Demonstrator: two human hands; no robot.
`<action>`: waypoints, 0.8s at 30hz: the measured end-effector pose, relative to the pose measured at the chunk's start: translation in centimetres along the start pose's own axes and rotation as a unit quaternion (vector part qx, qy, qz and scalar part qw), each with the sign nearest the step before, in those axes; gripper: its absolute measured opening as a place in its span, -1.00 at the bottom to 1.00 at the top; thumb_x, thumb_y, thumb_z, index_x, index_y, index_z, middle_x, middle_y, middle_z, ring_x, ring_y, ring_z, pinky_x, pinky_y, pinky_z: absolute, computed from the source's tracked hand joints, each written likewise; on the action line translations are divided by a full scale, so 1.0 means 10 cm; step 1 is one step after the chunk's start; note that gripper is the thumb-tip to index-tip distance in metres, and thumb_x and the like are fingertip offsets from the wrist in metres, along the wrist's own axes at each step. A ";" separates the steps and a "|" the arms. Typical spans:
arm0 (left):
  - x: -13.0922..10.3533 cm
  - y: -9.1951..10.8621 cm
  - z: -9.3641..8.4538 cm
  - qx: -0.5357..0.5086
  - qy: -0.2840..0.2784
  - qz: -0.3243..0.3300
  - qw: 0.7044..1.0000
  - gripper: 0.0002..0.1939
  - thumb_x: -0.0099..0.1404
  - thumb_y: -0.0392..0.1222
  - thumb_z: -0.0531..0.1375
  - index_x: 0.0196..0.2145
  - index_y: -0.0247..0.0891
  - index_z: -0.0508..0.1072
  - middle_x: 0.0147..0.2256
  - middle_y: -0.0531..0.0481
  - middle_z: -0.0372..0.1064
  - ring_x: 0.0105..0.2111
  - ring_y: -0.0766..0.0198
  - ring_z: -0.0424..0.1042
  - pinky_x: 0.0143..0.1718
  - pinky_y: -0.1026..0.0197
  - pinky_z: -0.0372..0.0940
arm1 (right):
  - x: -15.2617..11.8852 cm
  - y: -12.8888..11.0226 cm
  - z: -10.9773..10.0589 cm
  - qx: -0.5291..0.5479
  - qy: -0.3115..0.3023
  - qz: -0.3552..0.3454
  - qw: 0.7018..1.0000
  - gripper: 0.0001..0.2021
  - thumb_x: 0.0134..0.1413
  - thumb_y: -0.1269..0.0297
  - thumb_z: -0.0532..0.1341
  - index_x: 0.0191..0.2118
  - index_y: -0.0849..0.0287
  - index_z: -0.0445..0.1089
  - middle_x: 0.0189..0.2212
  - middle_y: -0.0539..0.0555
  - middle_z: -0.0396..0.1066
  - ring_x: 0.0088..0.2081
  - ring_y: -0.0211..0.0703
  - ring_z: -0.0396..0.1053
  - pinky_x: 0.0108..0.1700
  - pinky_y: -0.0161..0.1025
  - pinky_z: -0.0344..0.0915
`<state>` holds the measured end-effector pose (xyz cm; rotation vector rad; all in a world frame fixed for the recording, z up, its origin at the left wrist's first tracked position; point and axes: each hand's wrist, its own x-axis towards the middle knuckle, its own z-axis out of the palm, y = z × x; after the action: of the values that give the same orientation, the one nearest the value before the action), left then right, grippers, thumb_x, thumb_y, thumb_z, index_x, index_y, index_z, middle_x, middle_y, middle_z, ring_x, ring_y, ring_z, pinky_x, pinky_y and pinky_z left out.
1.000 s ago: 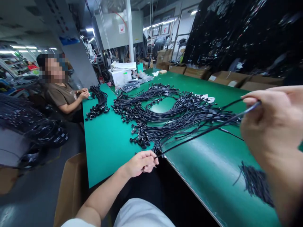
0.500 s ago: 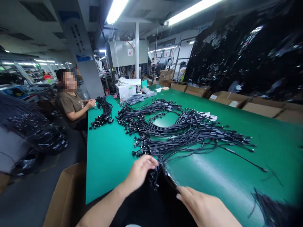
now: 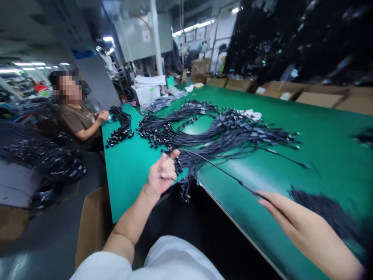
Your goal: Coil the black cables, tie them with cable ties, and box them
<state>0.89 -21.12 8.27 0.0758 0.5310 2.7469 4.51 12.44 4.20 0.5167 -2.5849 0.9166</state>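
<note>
A single black cable [image 3: 220, 168] is stretched taut between my two hands, above the table's near edge. My left hand [image 3: 162, 173] is closed in a fist at the cable's left end; the end itself is hidden by the fingers. My right hand [image 3: 294, 221] pinches the other end, just past a thicker sleeve on the cable. Just beyond my left hand lies a large pile of black cables [image 3: 201, 146], their connectors on the left side. A few cables [image 3: 185, 190] hang down at the gap between the tabletops.
A green table [image 3: 320, 155] holds the pile. Further thin black strands [image 3: 323, 210] lie on the right, by my right forearm. A co-worker [image 3: 78, 120] sits at the left with a smaller cable bundle [image 3: 121, 124]. Cardboard boxes [image 3: 317, 97] line the far edge; an open carton [image 3: 91, 221] stands below left.
My right hand has moved right and up, now pinching a cable pulled straight. My left hand has closed into a fist and risen slightly. The view has tipped downward.
</note>
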 end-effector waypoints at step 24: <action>0.27 -0.25 0.06 0.076 -0.004 -0.052 0.996 -0.83 0.41 -0.35 0.06 -0.15 -0.48 0.41 -0.65 0.24 0.09 -0.71 0.60 0.14 -0.54 0.51 0.18 | -0.15 -0.12 -0.11 -0.206 0.049 -0.084 0.974 -0.67 0.36 0.31 -0.05 0.00 0.25 0.41 -0.38 0.10 0.47 -0.45 -0.20 0.45 -0.48 -0.33 0.32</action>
<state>-0.78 -17.80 7.84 0.0946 0.7197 2.6016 6.63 12.62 5.00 0.5423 -2.4979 0.3258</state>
